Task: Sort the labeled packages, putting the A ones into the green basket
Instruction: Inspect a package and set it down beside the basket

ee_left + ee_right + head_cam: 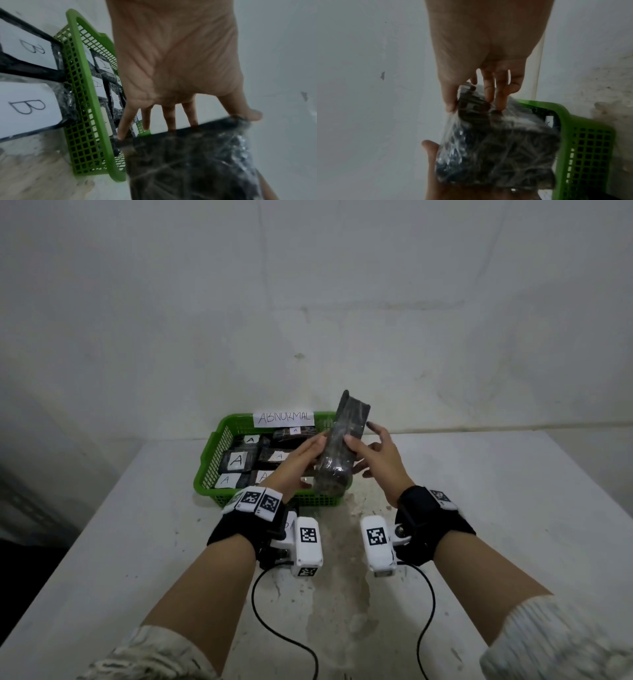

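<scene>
Both hands hold one black, plastic-wrapped package (342,440) upright over the right end of the green basket (205,470). My left hand (310,451) grips its lower left side between thumb and fingers. My right hand (373,453) pinches its upper part. No label shows on this package (188,162) (496,148) in any view. Several black packages marked A (237,460) lie in the basket. In the left wrist view, two packages marked B (29,106) lie on the table against the basket's near wall (84,81).
A paper sign reading ABNORMAL (283,417) stands on the basket's far rim. The basket sits at the back of a white table (496,508), close to the wall. Two black cables (255,604) trail from the wrist cameras toward the table's near edge.
</scene>
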Demonstrator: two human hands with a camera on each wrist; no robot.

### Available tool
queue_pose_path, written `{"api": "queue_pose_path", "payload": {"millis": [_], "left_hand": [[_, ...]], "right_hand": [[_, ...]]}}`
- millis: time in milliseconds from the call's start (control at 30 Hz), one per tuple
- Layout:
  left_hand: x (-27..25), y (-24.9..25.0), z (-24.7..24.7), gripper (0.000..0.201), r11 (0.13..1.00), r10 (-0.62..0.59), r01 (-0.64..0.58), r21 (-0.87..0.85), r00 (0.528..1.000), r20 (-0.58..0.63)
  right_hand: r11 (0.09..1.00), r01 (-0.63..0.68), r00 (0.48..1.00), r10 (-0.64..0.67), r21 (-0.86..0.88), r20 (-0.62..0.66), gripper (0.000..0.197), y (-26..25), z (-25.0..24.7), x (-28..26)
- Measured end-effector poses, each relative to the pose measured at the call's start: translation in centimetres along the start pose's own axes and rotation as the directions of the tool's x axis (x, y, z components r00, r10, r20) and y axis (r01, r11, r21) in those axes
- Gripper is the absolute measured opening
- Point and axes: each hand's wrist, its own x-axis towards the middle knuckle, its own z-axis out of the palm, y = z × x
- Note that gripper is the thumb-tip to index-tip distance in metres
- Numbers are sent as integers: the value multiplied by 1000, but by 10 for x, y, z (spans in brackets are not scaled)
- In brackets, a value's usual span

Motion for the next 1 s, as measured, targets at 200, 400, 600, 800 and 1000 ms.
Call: {"api": "queue_pose_path", "payload": {"millis": [200, 400, 600, 800, 1000], "left_hand": [[2, -13, 6, 113, 961, -67, 83, -264, 995, 71], [3, -9, 8, 41, 949, -57, 46, -312, 998, -26], [4, -9, 11, 40, 959, -83, 67, -276, 995, -49], [6, -6, 9, 44, 962, -81, 48, -269, 990, -114], [3, -6, 8, 53, 985, -37, 13, -174, 990, -138]], "right_hand": [[998, 23, 999, -21, -57, 40, 38, -5, 1, 10], [991, -9, 983, 33, -133, 180, 52, 4, 2, -2], [996, 27, 987, -13, -89, 159, 54, 4, 5, -6], [995, 35, 962, -9, -90, 275, 62, -2, 3, -12], [1000, 15, 959, -7, -23, 284, 64, -7, 1, -16]]}}
